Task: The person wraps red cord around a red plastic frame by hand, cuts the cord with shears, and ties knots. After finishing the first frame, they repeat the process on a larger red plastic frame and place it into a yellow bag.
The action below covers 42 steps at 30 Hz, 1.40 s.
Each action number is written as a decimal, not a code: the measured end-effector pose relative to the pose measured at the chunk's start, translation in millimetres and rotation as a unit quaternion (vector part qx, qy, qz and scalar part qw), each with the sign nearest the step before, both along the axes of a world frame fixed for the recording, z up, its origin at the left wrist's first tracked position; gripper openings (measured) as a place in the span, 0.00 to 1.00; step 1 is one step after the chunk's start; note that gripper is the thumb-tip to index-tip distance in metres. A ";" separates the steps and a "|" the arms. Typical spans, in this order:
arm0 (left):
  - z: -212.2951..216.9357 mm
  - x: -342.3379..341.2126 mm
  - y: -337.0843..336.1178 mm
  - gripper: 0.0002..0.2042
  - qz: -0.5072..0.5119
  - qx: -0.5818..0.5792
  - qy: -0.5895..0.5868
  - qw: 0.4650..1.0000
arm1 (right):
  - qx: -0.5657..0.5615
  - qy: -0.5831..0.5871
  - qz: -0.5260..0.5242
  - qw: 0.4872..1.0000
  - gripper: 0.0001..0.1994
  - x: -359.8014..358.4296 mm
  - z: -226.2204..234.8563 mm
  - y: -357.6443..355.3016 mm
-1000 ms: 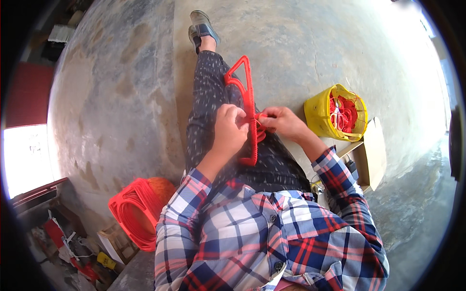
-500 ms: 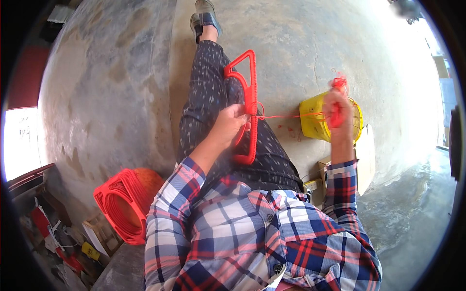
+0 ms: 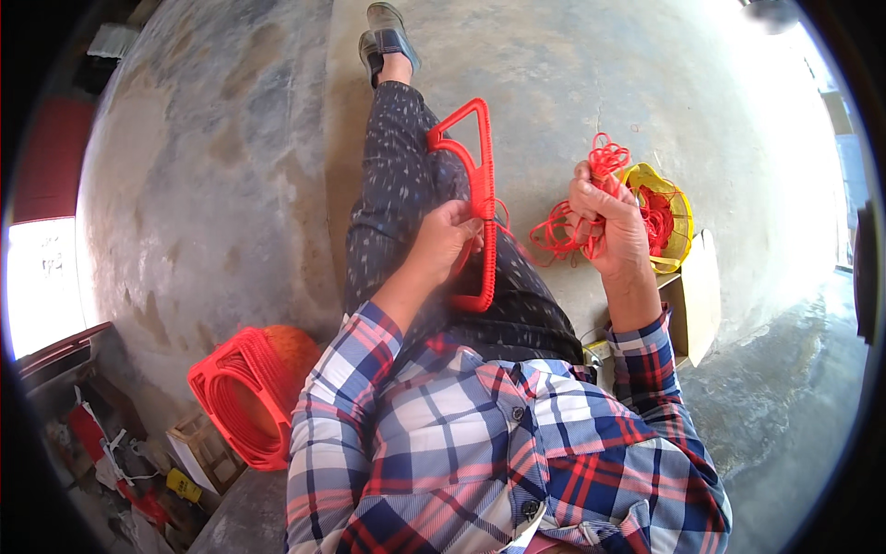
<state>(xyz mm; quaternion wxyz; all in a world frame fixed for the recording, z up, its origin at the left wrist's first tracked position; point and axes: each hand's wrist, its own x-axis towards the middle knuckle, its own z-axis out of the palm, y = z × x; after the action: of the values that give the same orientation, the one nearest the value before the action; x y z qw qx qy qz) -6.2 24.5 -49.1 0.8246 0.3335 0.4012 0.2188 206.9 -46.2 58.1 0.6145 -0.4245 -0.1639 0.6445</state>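
No readable text, label, brand, number or sign anywhere in view.
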 end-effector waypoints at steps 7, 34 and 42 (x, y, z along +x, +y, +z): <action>7.8 3.5 -2.5 0.10 0.023 -0.004 -0.003 1.000 | -0.060 -0.336 0.104 0.934 0.15 -40.6 -60.4 8.5; 57.4 13.7 -14.3 0.15 0.056 0.588 0.206 0.780 | 0.243 -0.023 0.058 0.968 0.12 -4.7 76.2 -28.1; 6.8 -32.7 10.5 0.06 -0.045 0.430 0.378 0.819 | 0.114 -0.703 0.299 0.635 0.09 -16.6 -41.3 2.1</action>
<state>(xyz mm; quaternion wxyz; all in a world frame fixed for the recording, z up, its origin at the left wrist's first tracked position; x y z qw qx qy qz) -38.9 35.0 -42.3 0.3899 0.7286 0.5306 0.1885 190.3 -44.0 16.8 0.1305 -0.6039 -0.7364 0.2756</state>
